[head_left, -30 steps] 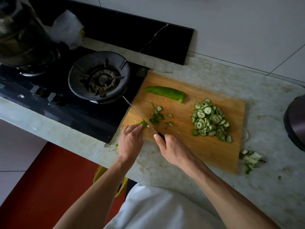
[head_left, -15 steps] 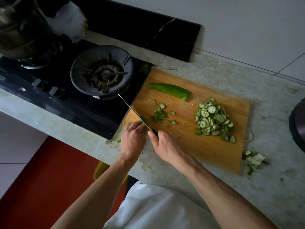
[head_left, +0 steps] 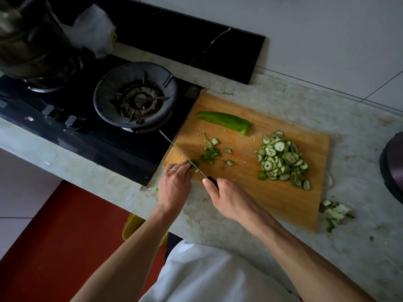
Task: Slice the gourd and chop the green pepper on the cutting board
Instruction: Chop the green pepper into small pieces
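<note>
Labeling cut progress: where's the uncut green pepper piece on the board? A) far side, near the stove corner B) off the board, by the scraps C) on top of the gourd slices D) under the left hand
A: the uncut green pepper piece lies alone on the far part of the cutting board, beyond the chopped bits and apart from the gourd slices.

knife handle (head_left: 212, 180) hidden in right hand (head_left: 231, 198), pot (head_left: 28, 38) cropped
</note>
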